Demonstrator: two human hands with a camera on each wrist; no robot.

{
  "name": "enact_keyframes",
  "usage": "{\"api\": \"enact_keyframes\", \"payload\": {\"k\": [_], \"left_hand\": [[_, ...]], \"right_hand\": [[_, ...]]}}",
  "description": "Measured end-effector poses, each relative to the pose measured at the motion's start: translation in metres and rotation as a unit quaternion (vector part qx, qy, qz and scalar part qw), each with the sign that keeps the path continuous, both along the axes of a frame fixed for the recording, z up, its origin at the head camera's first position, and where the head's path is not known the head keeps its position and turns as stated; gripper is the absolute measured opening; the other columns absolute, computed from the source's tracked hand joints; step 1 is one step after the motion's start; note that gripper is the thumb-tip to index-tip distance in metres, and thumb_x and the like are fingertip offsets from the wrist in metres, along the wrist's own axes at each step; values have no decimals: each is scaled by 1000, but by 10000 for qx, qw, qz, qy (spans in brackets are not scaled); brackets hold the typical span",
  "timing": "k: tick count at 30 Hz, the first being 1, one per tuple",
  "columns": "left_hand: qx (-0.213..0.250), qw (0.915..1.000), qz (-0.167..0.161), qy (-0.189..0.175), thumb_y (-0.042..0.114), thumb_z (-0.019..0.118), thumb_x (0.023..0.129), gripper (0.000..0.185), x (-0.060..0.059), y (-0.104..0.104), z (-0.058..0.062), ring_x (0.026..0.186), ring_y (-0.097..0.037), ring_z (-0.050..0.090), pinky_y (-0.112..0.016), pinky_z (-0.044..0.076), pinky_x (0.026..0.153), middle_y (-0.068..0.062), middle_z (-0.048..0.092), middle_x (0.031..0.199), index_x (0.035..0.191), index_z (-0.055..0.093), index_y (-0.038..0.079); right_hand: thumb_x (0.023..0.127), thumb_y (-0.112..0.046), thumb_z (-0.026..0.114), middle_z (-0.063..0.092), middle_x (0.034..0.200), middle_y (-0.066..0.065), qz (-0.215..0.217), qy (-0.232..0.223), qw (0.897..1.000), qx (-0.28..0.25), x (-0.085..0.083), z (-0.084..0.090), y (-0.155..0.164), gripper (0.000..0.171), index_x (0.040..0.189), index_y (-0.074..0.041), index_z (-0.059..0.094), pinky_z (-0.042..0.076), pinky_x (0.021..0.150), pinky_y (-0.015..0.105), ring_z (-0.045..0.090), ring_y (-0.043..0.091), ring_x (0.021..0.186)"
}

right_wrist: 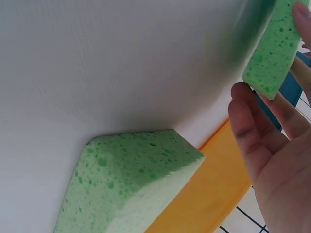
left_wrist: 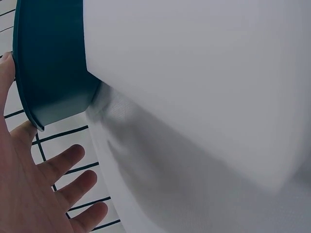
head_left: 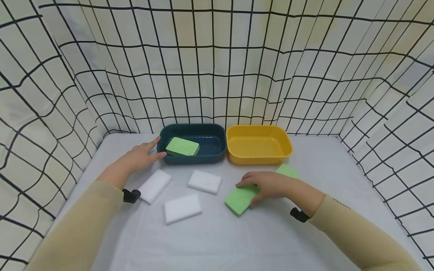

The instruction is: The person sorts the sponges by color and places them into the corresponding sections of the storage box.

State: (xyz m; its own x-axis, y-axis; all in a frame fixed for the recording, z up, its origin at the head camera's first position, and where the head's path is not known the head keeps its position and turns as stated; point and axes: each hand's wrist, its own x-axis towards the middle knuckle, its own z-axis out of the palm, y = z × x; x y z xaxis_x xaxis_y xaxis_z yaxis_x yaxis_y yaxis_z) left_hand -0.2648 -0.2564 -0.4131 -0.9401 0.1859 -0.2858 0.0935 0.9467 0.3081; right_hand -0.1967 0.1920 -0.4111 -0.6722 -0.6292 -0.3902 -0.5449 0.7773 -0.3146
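Right hand [head_left: 271, 185] grips a flat green rectangular sponge [head_left: 241, 198] lying on the white table [head_left: 237, 241], long axis running near-left to far-right; left hand [head_left: 140, 157], fingers straight, touches the dark teal plastic tub [head_left: 217, 145].

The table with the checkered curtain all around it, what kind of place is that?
Probably a small staged sorting booth, not a kitchen. A grid-patterned cloth walls in a white-covered table that holds only sponges, like the green sponge under the right hand, and two trays, a blue tray and a yellow tray.
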Motion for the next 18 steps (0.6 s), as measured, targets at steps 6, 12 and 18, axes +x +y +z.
{"api": "enact_keyframes", "payload": {"k": [6, 12, 18], "left_hand": [[-19, 10000, -75, 29, 83, 29, 88, 100, -2, -1, -2, 138, -61, 17, -75, 20, 106, -35, 16, 156, 160, -3, 23], [-29, 10000, -69, 31, 84, 29, 88, 100, -2, 0, -1, 138, -61, 17, -75, 20, 106, -35, 17, 156, 161, -2, 22], [-18, 10000, -19, 14, 80, 33, 90, 97, 0, 1, 0, 138, -61, 17, -75, 20, 106, -35, 17, 156, 161, -1, 23]], "right_hand": [[79, -47, 82, 49, 144, -8, -22, 294, 9996, -49, 0, 6, -2, 65, 137, -50, 54, 39, 109, 40, 47, 18, 131], [80, -47, 81, 45, 150, -4, -53, 493, 9984, -259, -4, 12, 0, 64, 138, -48, 55, 40, 109, 42, 46, 22, 134], [79, -45, 82, 52, 143, -4, -73, 705, 9959, -556, -9, 23, 0, 61, 136, -45, 59, 42, 107, 42, 50, 21, 128]]}}
